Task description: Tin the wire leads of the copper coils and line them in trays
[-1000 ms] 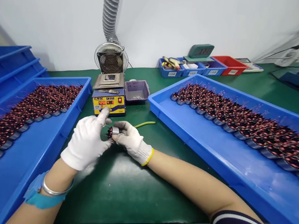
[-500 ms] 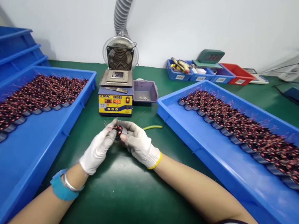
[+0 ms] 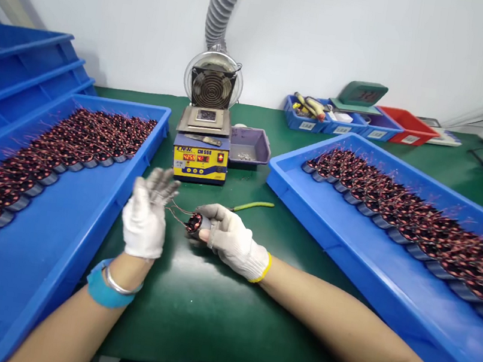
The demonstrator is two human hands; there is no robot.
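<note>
My right hand (image 3: 233, 237), in a white glove with a yellow cuff, grips a small motor stator (image 3: 196, 223) by its grey ring. Copper windings face left, and thin wire leads stick out of it toward my other hand. My left hand (image 3: 146, 212), gloved in white with greyed fingertips, is raised with its fingers spread and holds nothing. It is apart from the stator, just left of the wire ends. Behind my right hand lies a tool with a green handle (image 3: 256, 205); its other end is mostly hidden.
Trays full of similar stators flank me, a left blue tray (image 3: 93, 231) and a right blue tray (image 3: 346, 269). Ahead stands a yellow solder pot (image 3: 200, 163) beneath a grey duct (image 3: 224, 9). Beside it sits a purple bin (image 3: 255, 147). Small parts bins (image 3: 340, 126) line the wall.
My left hand has let go of the stator's wires and moved left, its fingers opening. My right hand still holds the stator. The whole view has shifted slightly.
</note>
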